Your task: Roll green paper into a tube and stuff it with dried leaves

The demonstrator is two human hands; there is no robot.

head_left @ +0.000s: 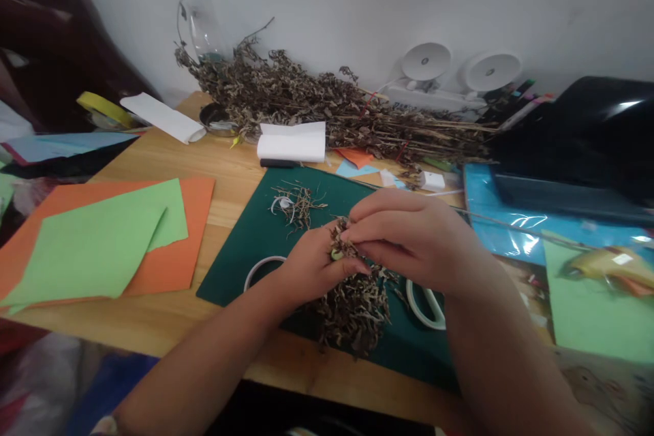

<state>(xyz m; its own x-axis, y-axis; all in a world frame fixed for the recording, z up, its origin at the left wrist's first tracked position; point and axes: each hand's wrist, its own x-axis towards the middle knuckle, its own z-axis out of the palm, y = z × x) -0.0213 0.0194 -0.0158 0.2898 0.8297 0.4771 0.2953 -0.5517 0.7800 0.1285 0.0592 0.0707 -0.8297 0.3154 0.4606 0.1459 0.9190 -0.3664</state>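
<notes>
Dried-leaf clump (pixel 339 240) is sitting between left hand (pixel 315 264) and right hand (pixel 416 230), over the far side of the leaf pile (pixel 355 320) on the green mat (pixel 255 231); fingers are hiding its long axis. Neither hand is nearer, both touching: the left grip is clasping it between thumb and curled fingers, while the right, arching over, is pinching its right side with fingertips.

Dim light, soft blurred edges.
</notes>
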